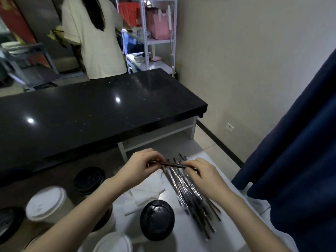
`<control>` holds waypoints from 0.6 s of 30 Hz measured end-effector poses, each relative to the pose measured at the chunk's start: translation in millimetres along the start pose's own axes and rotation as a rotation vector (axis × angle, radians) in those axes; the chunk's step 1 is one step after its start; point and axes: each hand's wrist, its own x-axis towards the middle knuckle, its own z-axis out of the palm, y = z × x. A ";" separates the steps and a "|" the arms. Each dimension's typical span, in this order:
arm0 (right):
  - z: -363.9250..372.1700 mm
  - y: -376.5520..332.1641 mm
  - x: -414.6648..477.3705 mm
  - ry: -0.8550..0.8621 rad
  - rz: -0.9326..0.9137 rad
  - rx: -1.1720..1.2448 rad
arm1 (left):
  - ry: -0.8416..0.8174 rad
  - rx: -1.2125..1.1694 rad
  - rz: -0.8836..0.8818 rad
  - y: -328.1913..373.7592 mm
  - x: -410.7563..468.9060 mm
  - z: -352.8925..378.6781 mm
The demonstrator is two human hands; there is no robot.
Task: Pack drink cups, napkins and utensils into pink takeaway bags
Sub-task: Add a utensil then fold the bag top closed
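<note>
Straw (172, 164) | level above straw pile (190, 190); left hand (140, 168) and right hand (203, 176) grip pinches its ends

Two hands, left (140, 168) and right (205, 176), share one wrapped straw (172, 164). Black-lidded cups: three in plain sight (157, 220) (89, 180) (8, 222). White-lidded cups: two (46, 202) (113, 242). One loose pile of wrapped straws (190, 193), too many and too overlapped to count. One heap of white napkins (145, 190). One pink bag on the shelf (160, 26)
</note>
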 end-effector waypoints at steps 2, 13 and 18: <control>0.4 -29.9 7.8 -0.022 -0.095 -0.002 | 0.096 -0.021 -0.040 1.8 -22.5 -24.0; 95.4 -253.6 19.3 -0.325 -0.527 0.166 | 0.617 -0.011 -0.338 -3.8 -245.2 -167.5; 161.4 -363.2 -9.3 -0.398 -0.676 0.228 | 0.772 0.146 -0.442 -4.4 -362.5 -217.9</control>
